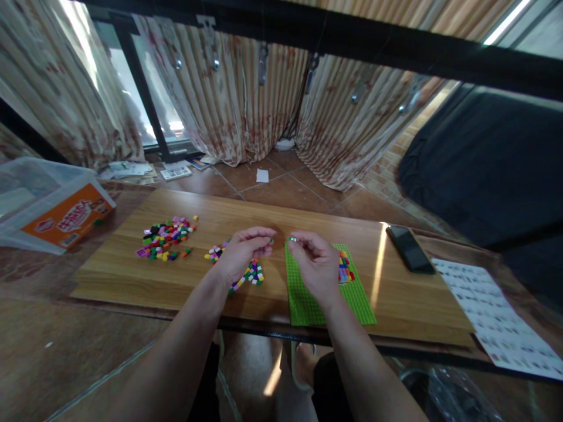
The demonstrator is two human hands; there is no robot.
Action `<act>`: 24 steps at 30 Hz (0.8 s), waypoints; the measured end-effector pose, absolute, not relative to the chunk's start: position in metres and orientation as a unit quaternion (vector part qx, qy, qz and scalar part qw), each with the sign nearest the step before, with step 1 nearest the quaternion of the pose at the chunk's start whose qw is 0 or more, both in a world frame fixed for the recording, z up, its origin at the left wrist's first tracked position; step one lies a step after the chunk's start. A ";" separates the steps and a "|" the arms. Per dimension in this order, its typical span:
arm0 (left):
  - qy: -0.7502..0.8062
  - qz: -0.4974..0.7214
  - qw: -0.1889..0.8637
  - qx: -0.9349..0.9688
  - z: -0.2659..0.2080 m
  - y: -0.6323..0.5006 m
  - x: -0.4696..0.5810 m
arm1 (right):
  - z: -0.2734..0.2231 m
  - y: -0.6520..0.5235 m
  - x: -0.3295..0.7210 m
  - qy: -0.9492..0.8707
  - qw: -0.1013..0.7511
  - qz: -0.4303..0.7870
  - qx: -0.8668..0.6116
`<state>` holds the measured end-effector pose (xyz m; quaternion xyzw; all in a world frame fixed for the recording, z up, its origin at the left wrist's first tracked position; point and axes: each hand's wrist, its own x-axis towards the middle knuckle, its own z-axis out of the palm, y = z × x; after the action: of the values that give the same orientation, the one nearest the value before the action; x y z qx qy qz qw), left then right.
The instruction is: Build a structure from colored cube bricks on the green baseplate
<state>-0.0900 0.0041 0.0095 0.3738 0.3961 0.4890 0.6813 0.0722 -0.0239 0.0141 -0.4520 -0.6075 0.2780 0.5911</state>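
My left hand (244, 251) is closed in a pinch on a small green toy brick (271, 240), above the near pile of loose bricks (254, 273). Opposite it, my right hand (314, 261) pinches another small brick (292, 239), which looks pale with some green. A narrow gap separates the two bricks. Below my right hand lies a green studded baseplate (305, 302). On the plate's right part sits a group of colourful bricks (345, 268), partly hidden by my right hand. My left hand and wrist cover some of the near pile.
A second pile of mixed bricks (167, 237) lies farther left on the wooden board (132, 281). At the far left stands a clear plastic box (53, 202) with an orange label. A black phone (410, 249) and a printed sheet (497, 316) lie to the right.
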 end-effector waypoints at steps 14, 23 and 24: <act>0.377 0.324 0.599 0.627 -0.010 -0.013 -0.046 | 0.034 -0.028 0.116 -0.546 0.628 0.275 -0.481; 0.416 0.214 0.318 0.825 -0.021 -0.030 -0.025 | 0.016 -0.019 0.171 -0.610 0.520 0.240 -0.547; 0.421 0.211 0.311 0.826 -0.020 -0.029 -0.026 | 0.013 -0.018 0.172 -0.614 0.509 0.249 -0.549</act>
<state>-0.0255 -0.0293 -0.0199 0.8257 0.4208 0.2107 0.3111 0.1718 -0.0185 0.0133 -0.5493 -0.6145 0.2487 0.5088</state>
